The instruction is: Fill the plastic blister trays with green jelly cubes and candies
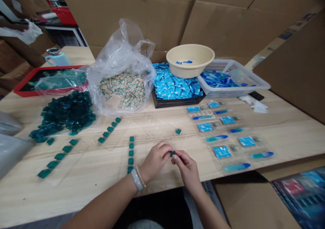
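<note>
My left hand (156, 158) and my right hand (187, 169) meet near the front edge of the table. Both pinch a small dark green square piece (172, 153) between their fingertips. Just beyond them, a single green piece (178, 131) lies on transparent plastic. To the left of my left hand runs a column of green pieces (131, 153), its near end close to my wrist. Farther left are two slanted rows, a short one (110, 129) and a longer one (60, 156). A heap of dark green pieces (68, 112) lies behind them.
Behind stand a plastic bag of small patterned packets (127, 88), a black tray (175, 102) of blue packets, a beige basin (190, 72) and a white basket (238, 91) of blue pens. Transparent blister packs (235, 150) with packets and pens lie right. A red tray (22, 90) sits back left.
</note>
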